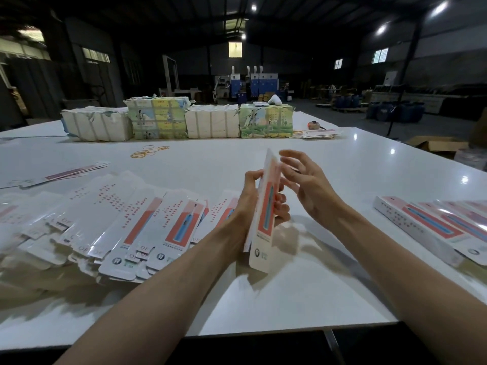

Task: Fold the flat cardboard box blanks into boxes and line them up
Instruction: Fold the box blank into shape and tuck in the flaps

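Right, centre of the white glossy table [263,299], and a long white cardboard blank with an orange panel and blue strip [266,214] stands almost on edge, its near end low by the table, its far end tipped up and away. The left hand [249,201] has it: thumb on the left face, fingers [282,204] curled round onto the right face, a firm wrap about mid-length. The right hand [305,185] holds nothing, its fingers spread and loosely bent just beside the blank's upper part. Whether the lower fingertips touch the card, I cannot tell.

To my eye the step is popping this flat sleeve open into a tube. To do it well, the left grip should loosen off the flat faces and shift to the two creased edges, because squeezing the faces keeps it shut. The right hand wants to press on the far edge so the panels swing square, then tuck the end flaps without creasing the glossy card.

Left of the hands, a sprawling heap of matching flat white-and-orange blanks [118,219] lies fanned on the table. At the right edge, folded white-and-orange boxes [432,227] lie side by side, touching, so this one probably joins their near-left end. Far off, yellow rubber bands [149,151] and wrapped paper bundles [179,119].
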Demonstrator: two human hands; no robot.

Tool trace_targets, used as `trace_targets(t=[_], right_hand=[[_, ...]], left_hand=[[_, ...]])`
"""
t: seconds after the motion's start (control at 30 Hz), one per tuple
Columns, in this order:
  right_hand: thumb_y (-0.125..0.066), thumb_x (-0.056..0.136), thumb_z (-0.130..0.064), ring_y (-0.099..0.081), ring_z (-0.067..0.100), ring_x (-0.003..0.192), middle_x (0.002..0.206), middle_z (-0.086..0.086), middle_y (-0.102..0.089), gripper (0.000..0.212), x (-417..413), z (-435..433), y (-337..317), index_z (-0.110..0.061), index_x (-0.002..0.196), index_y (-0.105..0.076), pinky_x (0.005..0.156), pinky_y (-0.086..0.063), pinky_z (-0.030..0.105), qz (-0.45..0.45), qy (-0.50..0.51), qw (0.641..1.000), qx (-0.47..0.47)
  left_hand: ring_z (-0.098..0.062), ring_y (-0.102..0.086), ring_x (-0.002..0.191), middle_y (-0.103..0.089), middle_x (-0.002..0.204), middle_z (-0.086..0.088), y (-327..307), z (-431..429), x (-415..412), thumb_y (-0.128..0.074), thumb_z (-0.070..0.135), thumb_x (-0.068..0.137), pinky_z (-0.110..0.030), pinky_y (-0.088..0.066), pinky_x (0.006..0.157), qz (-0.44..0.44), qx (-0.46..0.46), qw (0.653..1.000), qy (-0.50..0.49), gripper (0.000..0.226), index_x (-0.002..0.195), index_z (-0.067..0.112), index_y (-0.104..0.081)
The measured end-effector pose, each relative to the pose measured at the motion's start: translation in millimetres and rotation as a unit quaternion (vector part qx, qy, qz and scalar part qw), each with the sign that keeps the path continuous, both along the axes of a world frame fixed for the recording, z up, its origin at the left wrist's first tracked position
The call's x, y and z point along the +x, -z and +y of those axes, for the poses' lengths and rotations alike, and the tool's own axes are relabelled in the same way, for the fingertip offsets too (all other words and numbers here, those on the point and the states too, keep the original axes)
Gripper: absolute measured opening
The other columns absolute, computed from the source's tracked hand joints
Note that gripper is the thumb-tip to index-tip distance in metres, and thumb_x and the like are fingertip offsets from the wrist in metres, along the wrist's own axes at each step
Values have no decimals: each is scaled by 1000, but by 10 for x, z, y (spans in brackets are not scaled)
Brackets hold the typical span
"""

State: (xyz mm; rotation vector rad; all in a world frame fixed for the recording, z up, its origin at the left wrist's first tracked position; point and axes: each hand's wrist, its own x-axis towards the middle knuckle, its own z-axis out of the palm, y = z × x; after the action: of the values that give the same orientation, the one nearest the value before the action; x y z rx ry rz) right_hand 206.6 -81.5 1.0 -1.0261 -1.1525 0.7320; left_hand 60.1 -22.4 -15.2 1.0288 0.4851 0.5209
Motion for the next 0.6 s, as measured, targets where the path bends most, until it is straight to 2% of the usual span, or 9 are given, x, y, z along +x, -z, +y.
trace_targets(t=[0.07,0.17,0.23,0.3,0.33,0.4,0.43,0.5,0.6], right_hand=[[-73,95,-36,-66,28,123,134,8,-66,51,-47,6,82,-29,141,-52,103,-56,41,-27,-5,999,-30],[-69,99,-38,-72,32,113,115,7,-76,49,-154,9,171,-34,142,-46,97,-60,44,-60,-21,998,-20],[-69,99,-38,-73,30,111,113,7,-76,49,-193,-13,169,-38,142,-45,99,-57,46,-60,-4,998,5],[-70,98,-40,-73,28,111,114,6,-77,52,-186,-37,161,-40,143,-43,100,-55,47,-59,16,998,20],[-70,98,-42,-74,27,111,114,6,-77,53,-169,-46,155,-40,143,-43,99,-55,46,-64,26,997,26],[-69,99,-45,-74,25,108,112,4,-77,49,-135,-53,153,-42,142,-45,95,-56,41,-90,49,994,29],[-68,99,-45,-75,23,107,111,1,-78,47,-123,-52,152,-44,141,-46,93,-57,37,-104,58,992,28],[-67,100,-45,-75,18,106,110,-6,-79,44,-113,-54,144,-45,140,-48,87,-59,28,-120,66,990,26],[-67,99,-45,-76,16,104,108,-6,-79,43,-101,-67,120,-49,139,-51,77,-59,17,-127,66,989,28]], left_hand=[[-13,-54,54,-54,69,-5,32,71,-66,-45,68,98,-25,-52,53,-30,-28,999,-3,59,93,10,-57],[-15,-56,57,-55,72,-6,69,135,-99,-48,66,98,-25,-53,57,-57,-24,998,-16,58,91,11,-62],[-18,-63,59,-64,76,-9,72,149,-113,-45,65,100,-28,-56,57,-48,-10,999,-22,59,97,10,-65],[-25,-75,70,-76,86,-13,94,135,-111,-42,67,102,-34,-61,61,-10,50,997,-56,61,110,12,-68],[-30,-79,78,-79,92,-14,107,117,-99,-41,67,103,-38,-63,64,0,81,994,-76,58,120,18,-66],[-37,-79,86,-79,99,-12,130,92,-64,-45,63,104,-45,-65,67,3,129,984,-124,44,138,35,-48],[-37,-79,86,-78,100,-9,143,95,-51,-45,58,105,-47,-65,68,0,157,976,-152,38,142,47,-39],[-32,-80,87,-77,107,-1,158,115,-43,-41,55,108,-51,-66,71,-5,234,955,-184,35,139,67,-33],[-30,-79,97,-71,127,2,126,97,-42,-42,68,101,-58,-64,80,-12,273,948,-162,43,144,69,-35]])
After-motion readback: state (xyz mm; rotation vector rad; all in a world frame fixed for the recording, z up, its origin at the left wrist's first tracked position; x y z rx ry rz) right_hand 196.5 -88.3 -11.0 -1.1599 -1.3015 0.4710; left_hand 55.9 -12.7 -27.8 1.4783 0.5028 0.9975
